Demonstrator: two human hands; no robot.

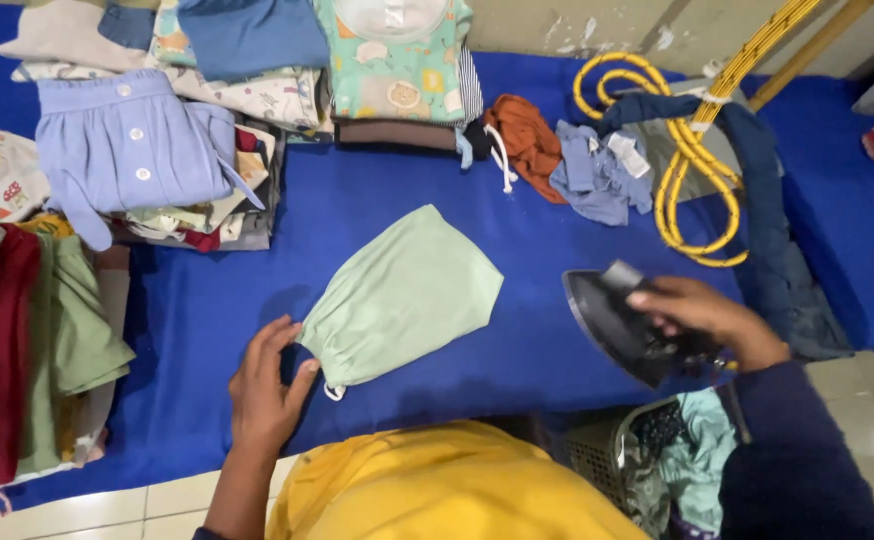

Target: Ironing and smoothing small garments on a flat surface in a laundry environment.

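**Iron up, green cloth pinned at its corner**

Head view, looking straight down: my left hand (265, 385) lies open and flat on the blue ironing cloth (437, 230), fingertips touching the lower-left corner of the pale green garment (402, 295). That garment lies spread at a slant in the middle of the blue surface, its narrow gathered end toward my left hand, its wide end pointing up and to the right.

My right hand (702, 320) is closed around the handle of the dark iron (629, 325) — tilted, soleplate edge showing, held off to the right of the green piece and apart from it. The wide end of the garment is the part nearest the iron.

To do this well, I judge the left fingers should keep the corner taut and stay clear of the soleplate's path, with the iron coming down flat rather than on its edge.

Around me: folded stacks of clothes (157, 150) along the left and top, a yellow cord (692, 160) coiled at upper right, a laundry basket (647, 460) by my right arm.
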